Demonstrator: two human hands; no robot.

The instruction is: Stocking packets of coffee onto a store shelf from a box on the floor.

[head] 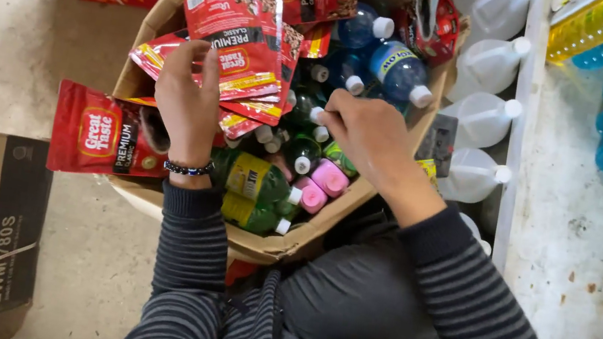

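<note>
Left hand (pixel 186 107) grip clamped on red packets (pixel 237 42), right hand (pixel 362 131) pinching bottle cap (pixel 317 114).

1. The left hand (pixel 188 99) sits left of the frame's centre, back of the hand up, fingers pointing toward the top and curled in a grasp.
2. A dark beaded bracelet (pixel 189 169) circles the left wrist.
3. The right hand (pixel 362 132) lies just right of centre, fingertips pinched and pointing left.
4. Both forearms, in grey-and-black striped sleeves (pixel 190 249), rise from the lower edge; the right one runs diagonally from the lower right.
</note>
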